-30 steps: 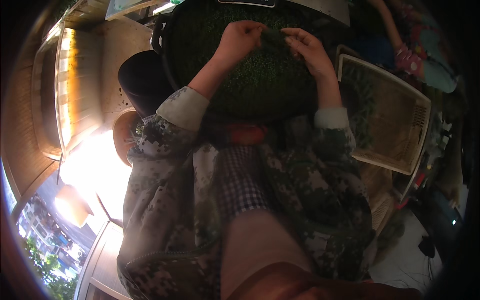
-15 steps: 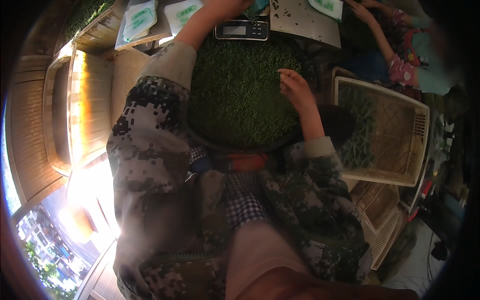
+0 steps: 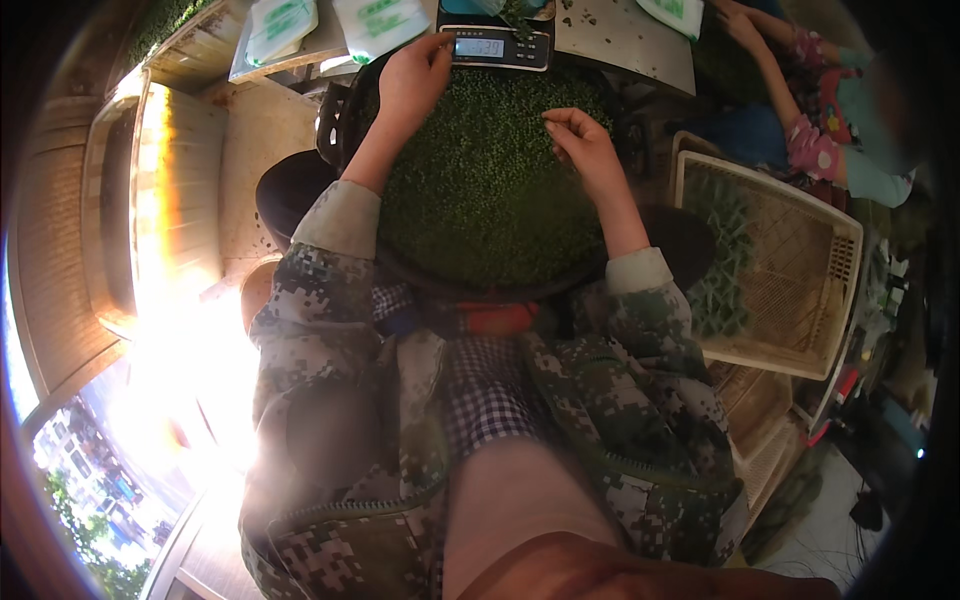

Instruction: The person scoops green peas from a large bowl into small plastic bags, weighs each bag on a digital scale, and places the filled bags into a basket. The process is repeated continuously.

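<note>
A large dark round tub (image 3: 470, 291) stands before me, filled with tiny green berry-like pieces (image 3: 490, 190). At its far edge is a digital scale (image 3: 500, 47) with a lit display. A clear bag (image 3: 487, 5) and a green sprig (image 3: 517, 17) lie on the scale, partly cut off by the view. My left hand (image 3: 412, 85) is beside the scale's left front corner, its fingers bent but apart, with nothing visible in them. Over the right part of the tub hovers my right hand (image 3: 583, 138), fingers loosely curled, thumb apart, holding nothing I can see.
White packets with green print (image 3: 380, 22) lie on the table left of the scale. Scattered green bits dot the metal tabletop (image 3: 620, 45). A cream plastic crate (image 3: 765, 362) with green leafy pieces stands at my right. Another person's hand (image 3: 738, 22) is at the far right.
My left hand has drawn back from above the scale to its left front corner. My right hand has shifted slightly up and left. The scale's display now shows bright digits.
</note>
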Action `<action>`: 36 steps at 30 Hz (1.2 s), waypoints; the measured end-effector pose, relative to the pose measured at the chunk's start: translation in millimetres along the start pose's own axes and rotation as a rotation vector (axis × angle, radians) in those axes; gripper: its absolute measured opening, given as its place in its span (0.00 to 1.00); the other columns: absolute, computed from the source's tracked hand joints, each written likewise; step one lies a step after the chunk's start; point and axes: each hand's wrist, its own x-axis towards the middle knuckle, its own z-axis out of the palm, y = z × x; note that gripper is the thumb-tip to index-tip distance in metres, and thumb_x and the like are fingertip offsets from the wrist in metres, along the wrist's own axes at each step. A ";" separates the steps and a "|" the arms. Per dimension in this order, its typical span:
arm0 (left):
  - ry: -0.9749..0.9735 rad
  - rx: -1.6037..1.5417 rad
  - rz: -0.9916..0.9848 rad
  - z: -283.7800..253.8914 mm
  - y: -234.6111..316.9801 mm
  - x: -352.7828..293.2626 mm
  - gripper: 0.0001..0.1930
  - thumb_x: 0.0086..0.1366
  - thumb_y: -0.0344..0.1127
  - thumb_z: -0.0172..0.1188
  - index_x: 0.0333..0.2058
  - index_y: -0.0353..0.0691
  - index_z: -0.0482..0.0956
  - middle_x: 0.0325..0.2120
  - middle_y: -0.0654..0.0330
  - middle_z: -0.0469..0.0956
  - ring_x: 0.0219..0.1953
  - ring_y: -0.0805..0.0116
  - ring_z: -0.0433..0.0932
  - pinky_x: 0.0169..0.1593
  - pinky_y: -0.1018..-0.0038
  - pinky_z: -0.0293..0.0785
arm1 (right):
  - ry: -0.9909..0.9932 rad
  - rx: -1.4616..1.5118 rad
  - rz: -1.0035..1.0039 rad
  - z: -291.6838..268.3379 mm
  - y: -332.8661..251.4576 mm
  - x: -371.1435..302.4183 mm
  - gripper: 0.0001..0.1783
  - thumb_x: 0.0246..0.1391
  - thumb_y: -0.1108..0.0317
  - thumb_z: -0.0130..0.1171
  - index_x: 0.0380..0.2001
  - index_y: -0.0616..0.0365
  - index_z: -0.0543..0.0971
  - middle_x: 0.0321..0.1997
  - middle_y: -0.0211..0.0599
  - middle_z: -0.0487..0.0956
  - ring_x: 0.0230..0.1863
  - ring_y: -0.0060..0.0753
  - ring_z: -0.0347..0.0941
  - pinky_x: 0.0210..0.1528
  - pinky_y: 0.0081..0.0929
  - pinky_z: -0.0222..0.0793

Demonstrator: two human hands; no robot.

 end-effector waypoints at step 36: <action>-0.042 -0.175 -0.119 16.1 9.1 -41.6 0.12 0.59 0.37 0.53 0.39 0.44 0.81 0.26 0.52 0.79 0.30 0.54 0.78 0.33 0.66 0.73 | -0.008 0.110 -0.449 -20.0 -35.0 84.5 0.11 0.55 0.59 0.59 0.34 0.54 0.76 0.28 0.30 0.76 0.33 0.25 0.75 0.34 0.29 0.73</action>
